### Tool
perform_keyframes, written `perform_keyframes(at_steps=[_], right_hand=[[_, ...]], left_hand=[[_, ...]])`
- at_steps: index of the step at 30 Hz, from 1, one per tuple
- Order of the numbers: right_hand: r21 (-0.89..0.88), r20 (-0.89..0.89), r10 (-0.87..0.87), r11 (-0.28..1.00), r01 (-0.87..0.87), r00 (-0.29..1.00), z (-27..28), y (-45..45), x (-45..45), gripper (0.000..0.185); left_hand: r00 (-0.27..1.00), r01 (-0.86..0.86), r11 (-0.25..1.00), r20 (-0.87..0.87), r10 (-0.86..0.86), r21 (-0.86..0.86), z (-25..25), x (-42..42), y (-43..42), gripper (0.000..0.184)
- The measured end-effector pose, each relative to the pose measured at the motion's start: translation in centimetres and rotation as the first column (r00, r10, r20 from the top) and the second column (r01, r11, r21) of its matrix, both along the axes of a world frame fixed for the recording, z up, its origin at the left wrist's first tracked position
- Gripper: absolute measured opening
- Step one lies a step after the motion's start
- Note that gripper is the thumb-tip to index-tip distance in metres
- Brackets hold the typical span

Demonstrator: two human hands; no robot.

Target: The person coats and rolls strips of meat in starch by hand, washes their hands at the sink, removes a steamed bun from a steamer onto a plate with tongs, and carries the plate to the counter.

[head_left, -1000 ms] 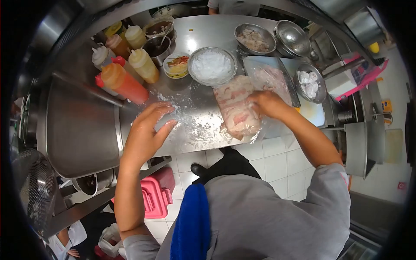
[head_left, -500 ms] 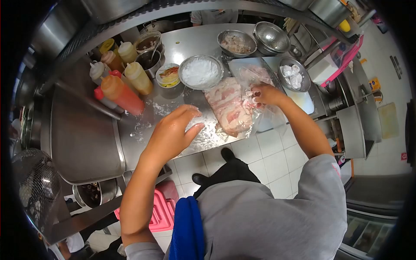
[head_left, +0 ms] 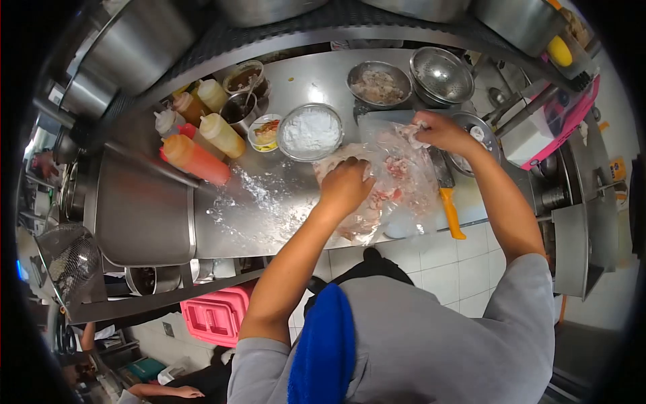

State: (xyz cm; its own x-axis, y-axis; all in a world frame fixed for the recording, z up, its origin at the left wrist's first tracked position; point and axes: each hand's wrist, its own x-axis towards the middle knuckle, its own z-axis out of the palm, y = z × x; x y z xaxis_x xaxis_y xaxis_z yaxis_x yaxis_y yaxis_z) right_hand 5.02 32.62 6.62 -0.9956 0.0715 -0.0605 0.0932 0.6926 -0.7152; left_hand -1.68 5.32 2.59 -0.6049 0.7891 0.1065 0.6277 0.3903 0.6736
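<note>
Raw meat slab [head_left: 330, 161] lies flat on the metal surface [head_left: 276, 182], directly under the grip of the left hand [head_left: 346, 186], its far edge showing past the knuckles. That grip presses palm down with the fingers bent; whether they pinch the meat or the plastic cannot be told. The right hand [head_left: 441, 132] has its grip closed on a pale, bunched end [head_left: 414, 137], too crumpled to tell whether plastic, meat or both. Between the two grips spreads a clear plastic sheet [head_left: 420, 198], wrinkled and shiny, with pink meat pieces [head_left: 397, 168] showing at it.

Just beyond the left grip stands a metal bowl of white powder [head_left: 311, 131]; to its left, loose powder [head_left: 259, 195] is scattered. Farther left are squeeze bottles [head_left: 195, 159] and a small bowl of yellow and red food [head_left: 264, 133].

Nearer the wearer than the right grip, a knife [head_left: 449, 209] points its yellow-orange handle toward the body, over a cutting board [head_left: 471, 195]. Just right of that grip sits a metal bowl of white pieces [head_left: 475, 138]. Beyond the grip are a perforated metal bowl [head_left: 442, 73] and, a little left, a bowl of pale, chopped food [head_left: 380, 85].
</note>
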Motion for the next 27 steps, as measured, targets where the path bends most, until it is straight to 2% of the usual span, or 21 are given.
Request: perform_keyframes(at_steps=[1,2,3,4,5,6,7,9,11,13,15,16,18,20,21,22,23,24,25,26,27], right_hand=[[0.143,0.066,-0.112,0.984,0.101,0.992,0.7,-1.0,0.8,0.026],[0.141,0.068,-0.112,0.985,0.102,0.991,0.1,-0.9,1.1,0.026],[0.351,0.188,-0.080,0.936,0.010,0.979,-1.0,-0.8,1.5,0.030],[0.530,0.307,-0.072,0.841,-0.108,0.949,-2.0,-0.8,1.9,0.033],[0.570,0.325,-0.066,0.810,-0.140,0.943,-2.9,-0.9,2.6,0.038],[0.562,0.324,-0.055,0.814,-0.146,0.945,-3.6,-0.8,2.8,0.038],[0.580,0.287,-0.058,0.805,-0.125,0.956,-4.2,-0.8,2.8,0.038],[0.595,0.244,-0.055,0.797,-0.105,0.968,-5.3,-1.0,3.0,0.037],[0.469,-0.069,0.035,0.883,0.001,0.997,-6.6,-1.7,3.1,0.035],[0.480,-0.096,0.061,0.877,-0.007,0.994,-7.9,-4.0,3.4,0.033],[0.496,-0.117,0.094,0.868,-0.024,0.989,-8.7,-4.3,2.2,0.032],[0.516,-0.091,0.055,0.857,0.000,0.994,-9.1,-4.1,1.8,0.031],[0.543,-0.049,0.037,0.840,-0.004,0.998,-9.0,-2.7,1.1,0.030],[0.418,0.096,-0.050,0.909,0.005,0.994,-7.4,0.0,0.0,0.028],[0.426,0.102,-0.038,0.904,-0.009,0.994,-7.3,1.4,-0.1,0.028],[0.305,0.064,0.000,0.952,-0.019,0.998,-6.9,2.9,-0.1,0.027],[0.178,0.026,0.031,0.983,-0.035,0.999,-6.8,4.0,-0.1,0.026],[0.189,0.034,0.042,0.981,-0.048,0.999,-5.9,4.2,0.0,0.026],[0.117,0.038,0.045,0.992,-0.049,0.998,-4.6,4.2,0.2,0.027],[0.040,0.040,0.049,0.998,-0.051,0.998,-4.0,4.1,0.3,0.027],[0.038,0.041,0.061,0.997,-0.062,0.997,-4.0,3.8,0.5,0.027]], left_hand=[[0.993,-0.029,0.995,-0.120,0.017,-0.099,-0.3,1.2,0.8,0.033],[0.971,-0.069,0.980,-0.239,0.023,-0.188,-0.8,2.2,1.6,0.033],[0.950,-0.080,0.974,-0.312,0.011,-0.210,-1.5,3.2,2.0,0.034],[0.951,-0.081,0.973,-0.309,0.010,-0.217,-2.3,3.9,2.4,0.034],[0.924,-0.109,0.966,-0.383,0.012,-0.234,-3.0,4.5,2.7,0.036],[0.888,-0.142,0.958,-0.459,0.013,-0.248,-3.6,4.9,2.9,0.037],[0.887,-0.151,0.954,-0.462,0.015,-0.258,-4.5,5.1,3.1,0.037],[0.791,-0.159,0.959,-0.611,-0.018,-0.234,-5.8,5.3,3.4,0.036],[0.799,-0.153,0.954,-0.601,-0.033,-0.256,-5.5,5.4,3.5,0.033],[0.802,-0.151,0.951,-0.596,-0.041,-0.269,-4.8,5.1,3.5,0.031],[0.838,-0.182,0.953,-0.545,0.022,-0.242,-4.2,4.8,3.4,0.025],[0.841,-0.194,0.952,-0.539,0.037,-0.238,-3.9,4.6,3.2,0.025],[0.912,-0.236,0.945,-0.388,0.135,-0.225,-3.6,4.1,2.9,0.024],[0.921,-0.289,0.941,-0.319,0.223,-0.177,-3.7,3.8,2.5,0.022],[0.926,-0.303,0.951,-0.254,0.279,-0.061,-3.8,3.3,2.4,0.019],[0.927,-0.321,0.945,-0.184,0.327,0.060,-3.7,2.7,2.5,0.017],[0.925,-0.333,0.940,-0.173,0.340,0.070,-3.5,2.0,2.5,0.017],[0.933,-0.359,0.926,0.051,0.356,0.115,-3.0,1.2,2.4,0.015],[0.899,-0.393,0.907,0.269,0.344,0.152,-2.3,0.9,2.4,0.015],[0.894,-0.404,0.902,0.275,0.354,0.152,-1.5,0.9,2.5,0.015],[0.851,-0.435,0.882,0.403,0.335,0.184,-0.3,0.8,2.5,0.015]])
